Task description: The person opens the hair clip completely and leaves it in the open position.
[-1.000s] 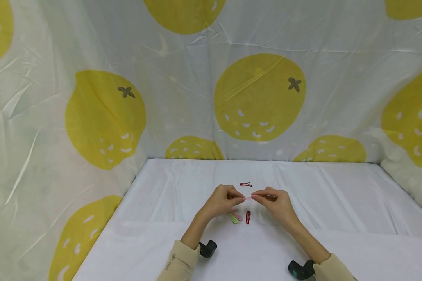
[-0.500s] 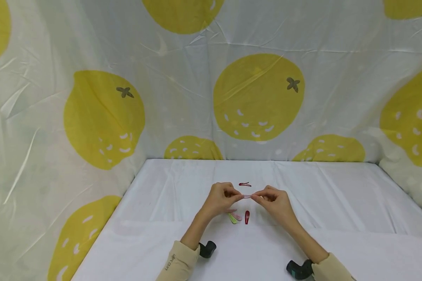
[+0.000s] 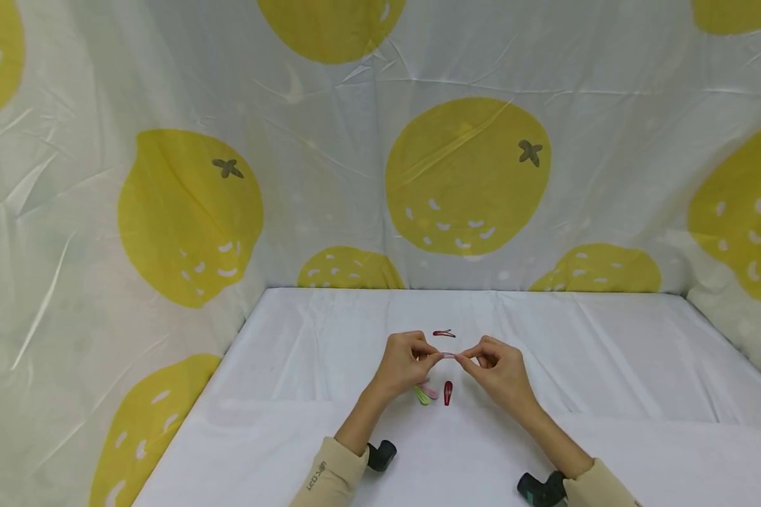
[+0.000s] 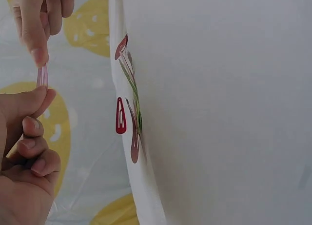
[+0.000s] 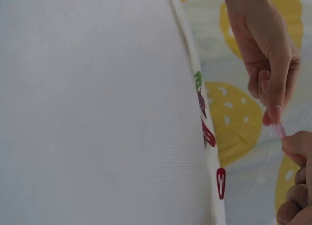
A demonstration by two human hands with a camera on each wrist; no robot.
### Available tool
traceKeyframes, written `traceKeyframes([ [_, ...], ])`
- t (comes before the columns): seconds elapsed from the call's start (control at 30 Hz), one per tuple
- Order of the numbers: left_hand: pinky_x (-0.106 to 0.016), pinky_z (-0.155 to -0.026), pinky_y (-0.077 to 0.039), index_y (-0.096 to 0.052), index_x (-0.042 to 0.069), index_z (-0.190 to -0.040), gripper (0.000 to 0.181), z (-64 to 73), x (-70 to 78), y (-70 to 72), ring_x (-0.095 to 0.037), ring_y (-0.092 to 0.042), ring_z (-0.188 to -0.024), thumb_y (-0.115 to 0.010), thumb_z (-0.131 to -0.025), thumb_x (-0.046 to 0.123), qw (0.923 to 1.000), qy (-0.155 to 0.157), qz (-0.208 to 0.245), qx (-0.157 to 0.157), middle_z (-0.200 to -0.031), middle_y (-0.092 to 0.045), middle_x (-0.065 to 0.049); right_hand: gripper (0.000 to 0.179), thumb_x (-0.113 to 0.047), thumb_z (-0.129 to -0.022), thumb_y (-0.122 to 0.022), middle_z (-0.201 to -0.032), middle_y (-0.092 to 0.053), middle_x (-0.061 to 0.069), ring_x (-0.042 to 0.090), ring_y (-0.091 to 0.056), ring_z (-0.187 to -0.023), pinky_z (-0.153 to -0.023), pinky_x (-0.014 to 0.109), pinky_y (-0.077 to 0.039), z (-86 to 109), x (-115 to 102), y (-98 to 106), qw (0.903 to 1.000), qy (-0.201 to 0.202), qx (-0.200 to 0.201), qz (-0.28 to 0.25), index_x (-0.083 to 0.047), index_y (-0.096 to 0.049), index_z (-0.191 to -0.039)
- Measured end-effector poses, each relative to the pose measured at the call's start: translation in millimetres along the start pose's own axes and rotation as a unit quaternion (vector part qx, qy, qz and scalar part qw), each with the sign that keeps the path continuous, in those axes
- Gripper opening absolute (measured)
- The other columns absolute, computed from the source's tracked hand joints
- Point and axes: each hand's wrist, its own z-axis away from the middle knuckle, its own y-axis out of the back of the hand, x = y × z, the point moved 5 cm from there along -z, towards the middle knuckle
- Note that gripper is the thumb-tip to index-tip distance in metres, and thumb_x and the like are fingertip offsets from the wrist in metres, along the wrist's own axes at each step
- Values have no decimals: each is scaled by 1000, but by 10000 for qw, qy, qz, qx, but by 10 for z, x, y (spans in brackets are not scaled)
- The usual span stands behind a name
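Note:
A small pink snap hair clip (image 4: 42, 77) is stretched between both hands above the table. My left hand (image 3: 404, 365) pinches one end with thumb and forefinger, and its other fingers are curled in the left wrist view. The opposite end is pinched by my right hand (image 3: 499, 370); fingertips hide both ends of the clip. On the cloth below lie a red hair clip (image 3: 448, 393), a green hair clip (image 3: 422, 396) and another pink hair clip (image 3: 430, 391), the last two close together beside the left wrist. A second red hair clip (image 3: 444, 333) lies beyond the hands.
A white cloth (image 3: 279, 352) covers the table. Behind and at the sides hangs a curtain (image 3: 330, 176) printed with yellow lemons. Black wrist cameras, one on the left wrist (image 3: 382, 455) and one on the right (image 3: 540, 489), stick out just above the cloth.
The held pink clip has gone from slanted to nearly level. My left forearm has shifted slightly right, closer to the right hand. The clips on the table lie as before.

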Motion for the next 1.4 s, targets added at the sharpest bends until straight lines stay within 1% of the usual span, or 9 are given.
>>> traceKeyframes([
  [0.13,-15,-57,-37,-82,-1,-81,5,-6,2,19,-4,-44,-62,-82,-85,1,10000,-29,-18,-43,-67,-62,-6,13,8,-75,-86,-58,-40,3,-1,-32,-58,-47,25,-28,6,135,-7,9998,-130,-79,122,-3,-80,-79],
  [0.3,-16,-56,-36,-81,-2,-82,5,-10,6,53,-2,-43,-63,-82,-86,2,9996,-277,10,-22,-67,-61,-6,12,2,-78,-87,-60,-47,2,2,-36,-58,-49,20,-29,6,280,-15,9994,-144,-219,228,-4,-83,-88],
  [0.4,-15,-57,-36,-82,-2,-84,6,-6,2,59,-2,-42,-63,-81,-87,3,9994,-337,-4,-63,-68,-60,-7,14,-3,-79,-88,-61,-50,2,4,-39,-58,-49,19,-31,14,316,-23,9993,-157,-282,184,-5,-84,-92],
  [0.67,-15,-58,-37,-82,-2,-90,4,9,-2,82,-3,-43,-65,-81,-86,-1,9999,17,-43,-164,-71,-61,-8,7,-10,-83,-87,-63,-51,-4,2,-41,-59,-50,18,-33,14,347,-20,9977,-512,-433,108,-14,-85,-88],
  [0.83,-16,-59,-38,-82,-3,-93,6,8,-20,67,-5,-44,-66,-78,-89,0,9993,191,-70,-326,-73,-62,-8,7,-8,-83,-86,-63,-46,-5,1,-40,-59,-51,19,-33,15,364,-20,9963,-683,-517,111,-15,-84,-84],
  [0.93,-16,-59,-38,-82,-2,-94,7,5,-34,60,-5,-45,-67,-78,-89,0,9989,280,-134,-343,-73,-63,-6,7,-8,-83,-86,-63,-46,-5,2,-40,-59,-51,19,-34,15,376,-20,9957,-746,-534,116,-15,-83,-83],
  [1.23,-16,-58,-38,-83,0,-90,5,7,-74,73,-6,-46,-65,-81,-86,1,9976,658,-41,-216,-70,-64,-6,9,-9,-81,-88,-63,-46,-6,2,-41,-60,-53,19,-35,14,389,-23,9945,-823,-618,213,-16,-82,-82],
  [1.33,-16,-58,-37,-83,1,-89,4,9,-99,67,-6,-46,-64,-82,-85,1,9966,771,1,-279,-70,-64,-6,9,-9,-81,-88,-63,-47,-6,2,-42,-61,-55,19,-36,14,403,-26,9934,-893,-667,255,-16,-82,-82],
  [1.4,-16,-57,-37,-83,1,-89,4,11,-116,65,-6,-46,-64,-82,-85,2,9956,865,42,-366,-70,-65,-6,8,-10,-82,-88,-63,-49,-5,3,-43,-62,-56,19,-36,14,428,-34,9914,-1054,-720,287,-16,-83,-82],
])
